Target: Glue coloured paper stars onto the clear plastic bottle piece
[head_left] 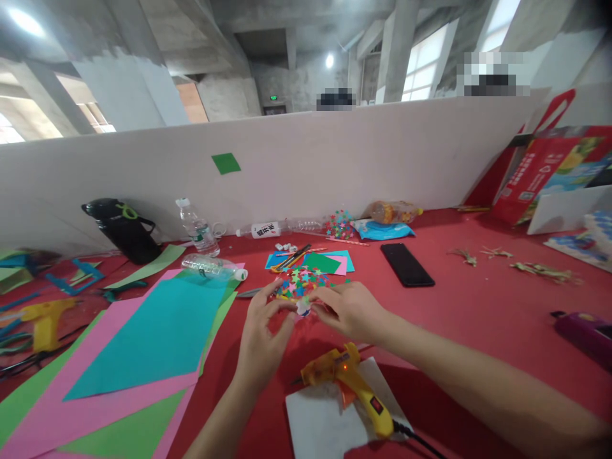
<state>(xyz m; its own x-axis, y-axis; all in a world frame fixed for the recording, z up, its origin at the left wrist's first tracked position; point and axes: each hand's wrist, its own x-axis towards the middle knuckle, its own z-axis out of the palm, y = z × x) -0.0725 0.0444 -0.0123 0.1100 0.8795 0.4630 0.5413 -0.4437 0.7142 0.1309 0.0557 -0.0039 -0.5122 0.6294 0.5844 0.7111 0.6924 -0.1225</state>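
Observation:
Between my two hands is a small whitish piece [303,307], too small to name. My left hand [268,322] reaches it with bent fingers, thumb and forefinger near its left side. My right hand [351,309] pinches at its right side, fingertips close together. Just beyond my fingers lies a heap of colourful paper stars [303,280]. A yellow hot glue gun [347,376], with a small orange light lit, rests on a white board [310,417] nearer to me.
Coloured paper sheets [148,338] cover the left side. A second yellow glue gun [48,319], a black flask [122,229] and plastic bottles [198,229] stand or lie about. A black phone [407,264] lies right of the stars. A white partition [287,166] closes off the back.

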